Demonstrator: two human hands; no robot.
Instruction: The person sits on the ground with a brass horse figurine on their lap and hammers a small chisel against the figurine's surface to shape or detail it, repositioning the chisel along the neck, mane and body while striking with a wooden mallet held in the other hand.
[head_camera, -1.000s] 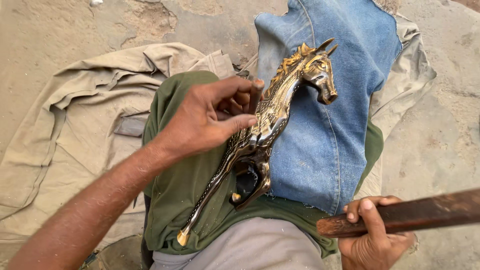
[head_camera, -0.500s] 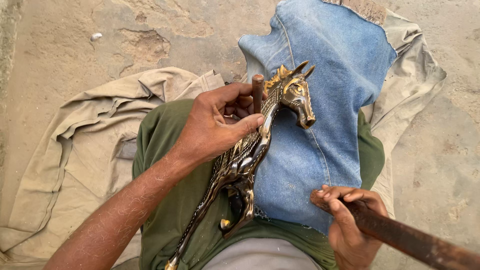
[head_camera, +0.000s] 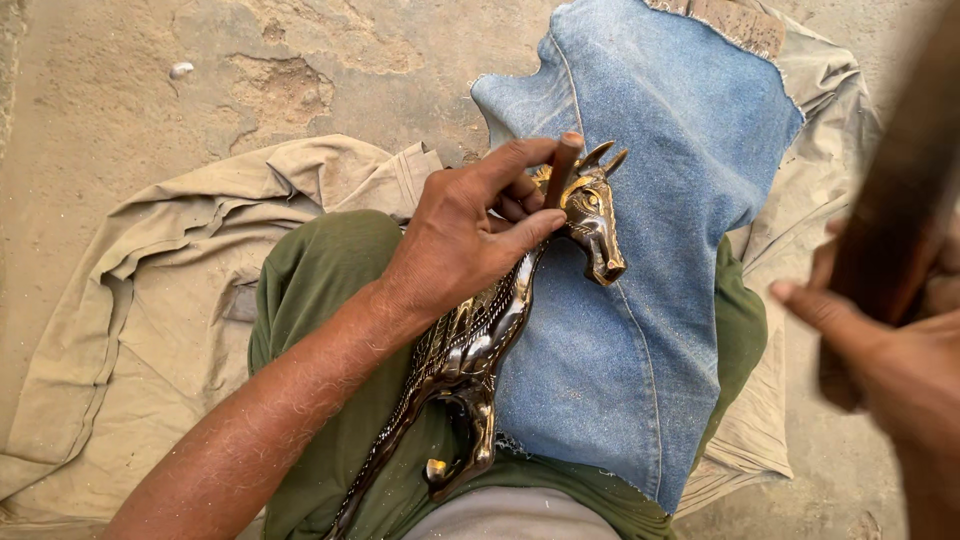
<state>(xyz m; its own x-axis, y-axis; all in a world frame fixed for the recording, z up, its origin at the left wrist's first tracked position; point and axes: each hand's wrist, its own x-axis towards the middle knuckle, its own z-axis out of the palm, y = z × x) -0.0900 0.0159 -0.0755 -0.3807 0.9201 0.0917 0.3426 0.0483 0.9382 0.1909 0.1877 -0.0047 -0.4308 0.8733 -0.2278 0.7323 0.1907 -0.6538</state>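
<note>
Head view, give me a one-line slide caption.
Left hand steadies a punch on a brass horse over denim; right hand lifts a blurred tool.

From my feed I look straight down at a bare earthen floor (head_camera: 130, 110), sandy brown, rough and cracked. Toward eleven o'clock a patch (head_camera: 280, 90) of the surface has flaked away, leaving a shallow darker hollow, and a small pale pebble (head_camera: 181, 69) lies further out toward ten. At the twelve o'clock edge a reddish brick (head_camera: 728, 22) shows. The light is soft, even daylight with faint shadows. No walls, furniture or windows come into view.
</note>
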